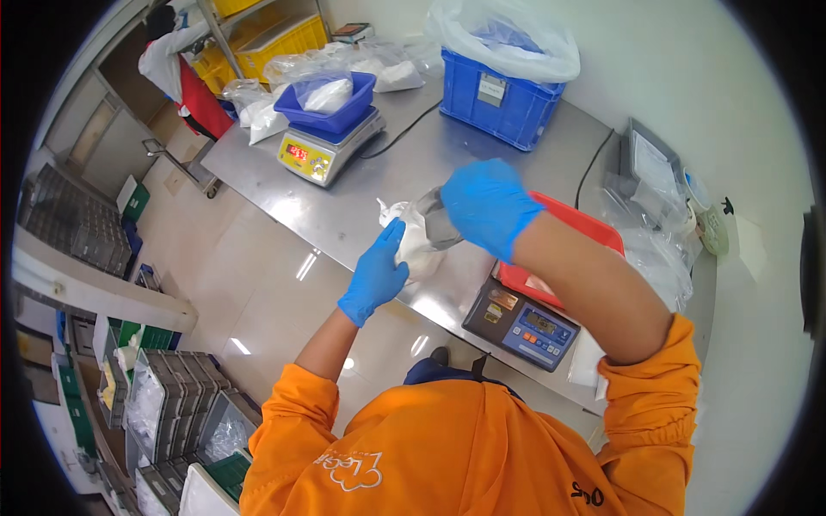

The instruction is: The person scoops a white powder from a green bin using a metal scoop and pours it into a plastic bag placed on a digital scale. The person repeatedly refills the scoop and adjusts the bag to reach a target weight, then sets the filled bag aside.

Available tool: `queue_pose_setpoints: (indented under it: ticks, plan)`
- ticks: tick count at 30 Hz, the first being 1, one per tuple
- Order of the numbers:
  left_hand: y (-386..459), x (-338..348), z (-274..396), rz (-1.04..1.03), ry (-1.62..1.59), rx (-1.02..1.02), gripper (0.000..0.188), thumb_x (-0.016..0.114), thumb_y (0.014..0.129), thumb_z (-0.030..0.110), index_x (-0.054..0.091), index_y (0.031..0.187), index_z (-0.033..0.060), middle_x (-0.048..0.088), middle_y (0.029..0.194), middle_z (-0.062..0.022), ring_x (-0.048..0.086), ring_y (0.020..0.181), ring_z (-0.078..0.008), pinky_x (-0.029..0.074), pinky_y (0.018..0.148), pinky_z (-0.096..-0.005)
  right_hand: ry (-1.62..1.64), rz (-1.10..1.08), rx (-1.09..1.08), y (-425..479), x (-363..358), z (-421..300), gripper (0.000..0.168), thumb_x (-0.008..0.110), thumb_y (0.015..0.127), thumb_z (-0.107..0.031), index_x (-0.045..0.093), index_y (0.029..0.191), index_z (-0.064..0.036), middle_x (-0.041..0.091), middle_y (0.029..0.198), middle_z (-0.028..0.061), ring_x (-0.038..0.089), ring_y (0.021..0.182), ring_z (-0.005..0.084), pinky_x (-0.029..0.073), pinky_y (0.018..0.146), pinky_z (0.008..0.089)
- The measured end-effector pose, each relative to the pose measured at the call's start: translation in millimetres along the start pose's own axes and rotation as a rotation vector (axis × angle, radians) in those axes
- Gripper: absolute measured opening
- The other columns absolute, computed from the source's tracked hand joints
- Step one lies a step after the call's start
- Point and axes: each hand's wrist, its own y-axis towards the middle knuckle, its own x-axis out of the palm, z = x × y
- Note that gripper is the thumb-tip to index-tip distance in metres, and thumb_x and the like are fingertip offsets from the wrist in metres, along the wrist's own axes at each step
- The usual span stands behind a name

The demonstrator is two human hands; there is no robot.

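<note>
My left hand (379, 274), in a blue glove, holds the side of a clear plastic bag of white powder (413, 248) on the steel table. Its fingers lie along the bag near the opening, with the thumb spread lower down. Above the bag, my right hand (487, 206), gloved in blue too, is closed around a metal scoop (441, 222). The scoop is tilted at the bag's mouth; its handle is hidden in my fist. Partly behind my right forearm, a red tray (584, 226) rests on a dark digital scale (523, 322).
A second scale (332, 148) carries a blue tray (326, 116) with a powder bag. More filled bags (397, 76) lie behind. A lined blue crate (500, 100) stands at the back; empty plastic bags (658, 264) lie right. A person in a red apron (193, 97) stands beyond.
</note>
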Motion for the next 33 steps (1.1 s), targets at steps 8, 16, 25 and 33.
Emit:
queue_pose_setpoints:
  ticks: [8, 16, 25, 33]
  plan:
    - [33, -43, 95, 0.054, -0.302, -0.094, 0.058, 0.069, 0.088, 0.004, 0.053, 0.143, 0.0021, 0.058, 0.142, -0.0133, 0.058, 0.062, -0.0095, 0.05, 0.061, -0.0257, 0.4, 0.034, 0.488, -189, -60, 81, 0.026, 0.076, 0.08, -0.024, 0.071, 0.089, 0.0, 0.066, 0.082, 0.0174, 0.058, 0.067, 0.0366, 0.049, 0.064, 0.0404]
    - [100, 78, 180, -0.555, -0.239, 0.373, 0.063, 0.076, 0.084, 0.02, 0.055, 0.141, 0.0055, 0.061, 0.13, -0.0125, 0.068, 0.085, -0.0212, 0.055, 0.081, -0.0333, 0.302, 0.027, 1.03, -358, -117, 31, 0.026, 0.076, 0.082, -0.026, 0.069, 0.083, -0.001, 0.061, 0.071, 0.02, 0.058, 0.062, 0.0381, 0.046, 0.058, 0.0412]
    - [141, 213, 193, -0.755, -0.07, 0.618, 0.069, 0.081, 0.075, 0.04, 0.06, 0.131, 0.0039, 0.061, 0.129, -0.0244, 0.063, 0.112, -0.0412, 0.051, 0.097, -0.047, 0.057, 0.064, 0.875, -325, 32, 40, 0.007, 0.067, 0.074, -0.013, 0.071, 0.08, -0.009, 0.068, 0.079, 0.0148, 0.068, 0.076, 0.0323, 0.052, 0.069, 0.0442]
    - [141, 193, 221, -0.854, 0.175, 0.516, 0.038, 0.071, 0.084, 0.024, 0.064, 0.116, 0.0068, 0.064, 0.12, -0.0261, 0.063, 0.109, -0.041, 0.052, 0.089, -0.0492, 0.218, 0.107, 1.023, -372, 61, 50, 0.02, 0.072, 0.081, -0.029, 0.074, 0.082, -0.009, 0.071, 0.082, 0.0162, 0.069, 0.078, 0.0356, 0.054, 0.072, 0.0457]
